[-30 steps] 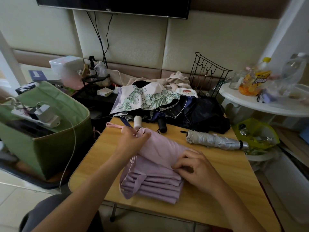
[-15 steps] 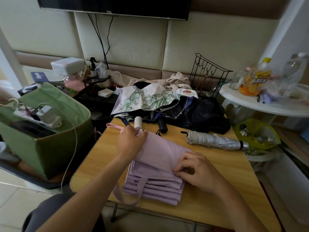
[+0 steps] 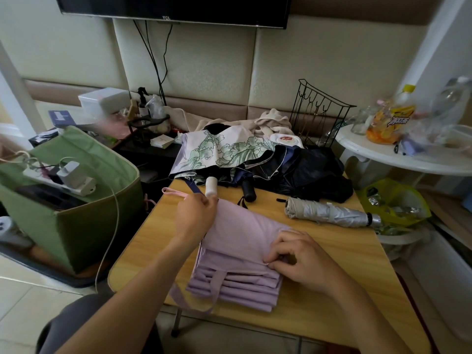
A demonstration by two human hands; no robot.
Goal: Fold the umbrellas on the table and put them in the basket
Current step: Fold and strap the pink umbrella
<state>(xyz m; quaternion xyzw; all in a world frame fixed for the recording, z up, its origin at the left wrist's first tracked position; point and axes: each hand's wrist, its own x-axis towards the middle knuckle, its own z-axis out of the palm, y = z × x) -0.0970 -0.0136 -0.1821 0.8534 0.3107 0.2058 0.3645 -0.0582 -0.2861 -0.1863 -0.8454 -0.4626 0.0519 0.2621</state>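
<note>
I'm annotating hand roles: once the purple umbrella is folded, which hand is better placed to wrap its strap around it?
Left, probably. The left hand already grips the purple umbrella at its handle end, nearer the strap. The right hand pinches the folds flat.

Four umbrellas lie on the bench (image 3: 342, 254): one lilac umbrella (image 3: 237, 261) nearest its front edge, one rolled silver umbrella (image 3: 329, 213) beyond it, one floral umbrella (image 3: 219, 149) and one black umbrella (image 3: 306, 172) at the far edge. One green basket (image 3: 84, 226) stands beside the bench. Two hands.
</note>
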